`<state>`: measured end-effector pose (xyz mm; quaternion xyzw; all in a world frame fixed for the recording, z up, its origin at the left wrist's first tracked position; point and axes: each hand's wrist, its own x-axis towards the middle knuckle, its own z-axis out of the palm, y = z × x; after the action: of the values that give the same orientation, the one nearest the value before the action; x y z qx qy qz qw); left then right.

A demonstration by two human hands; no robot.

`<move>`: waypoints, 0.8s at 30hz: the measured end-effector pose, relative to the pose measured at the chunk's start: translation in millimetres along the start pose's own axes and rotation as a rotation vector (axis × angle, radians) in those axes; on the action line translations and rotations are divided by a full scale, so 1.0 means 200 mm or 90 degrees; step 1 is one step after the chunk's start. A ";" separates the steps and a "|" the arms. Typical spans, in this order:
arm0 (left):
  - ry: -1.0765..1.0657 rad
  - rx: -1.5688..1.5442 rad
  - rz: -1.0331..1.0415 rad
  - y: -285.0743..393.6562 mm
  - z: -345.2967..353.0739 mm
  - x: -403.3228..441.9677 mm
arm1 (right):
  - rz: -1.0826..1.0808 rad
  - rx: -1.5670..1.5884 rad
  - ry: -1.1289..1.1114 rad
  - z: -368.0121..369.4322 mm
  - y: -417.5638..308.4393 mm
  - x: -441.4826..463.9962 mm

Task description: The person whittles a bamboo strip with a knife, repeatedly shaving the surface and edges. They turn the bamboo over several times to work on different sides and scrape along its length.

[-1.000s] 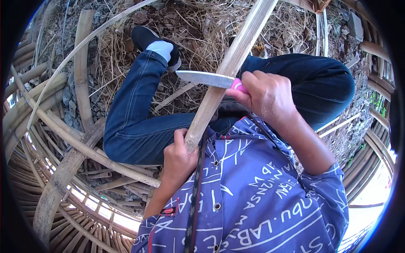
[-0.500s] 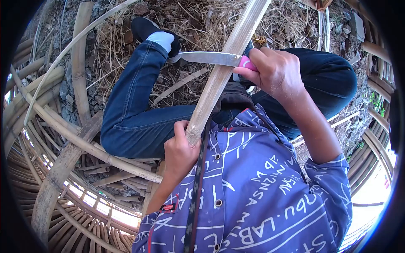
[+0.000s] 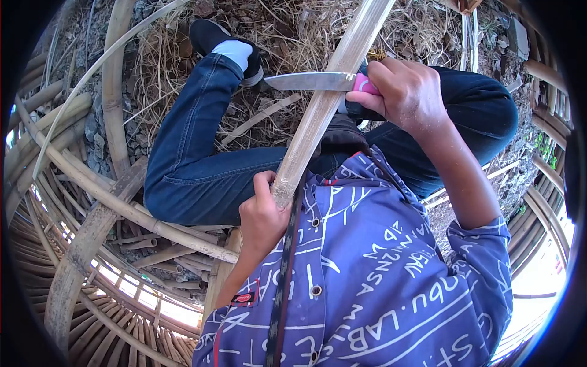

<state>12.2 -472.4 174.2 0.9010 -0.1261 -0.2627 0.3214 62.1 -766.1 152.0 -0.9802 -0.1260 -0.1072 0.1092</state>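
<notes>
Over straw (image 3: 293,30), right hand (image 3: 411,95) grips knife (image 3: 306,81), left hand (image 3: 263,215) clasps pale strip (image 3: 309,131), and shirt (image 3: 367,300) reads "LAB".

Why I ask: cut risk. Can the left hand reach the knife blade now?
Probably not without letting go: the left hand holds the pale strip by its near end, away from the blade.

Left fingers (image 3: 263,185) curled close in, right fingers (image 3: 384,78) clenched farther out, right forearm (image 3: 460,166) angled forward
</notes>
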 end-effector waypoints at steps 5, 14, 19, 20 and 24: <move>0.005 0.007 0.001 0.01 0.00 -0.01 | -0.019 -0.011 0.013 0.00 0.03 0.00; 0.026 0.017 0.002 0.02 0.01 -0.01 | -0.033 -0.041 0.019 -0.03 0.09 0.02; 0.028 0.026 0.000 0.01 0.01 -0.01 | -0.044 -0.043 0.027 -0.03 0.11 0.03; 0.029 0.026 0.000 0.01 0.01 -0.01 | -0.047 -0.043 0.030 -0.03 0.11 0.03; 0.033 0.025 -0.003 0.01 0.01 -0.01 | -0.052 -0.053 0.036 -0.03 0.14 0.03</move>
<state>8.0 -474.4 174.8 0.9139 -0.1210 -0.2373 0.3062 74.1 -792.5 154.0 -0.9746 -0.1579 -0.1441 0.0671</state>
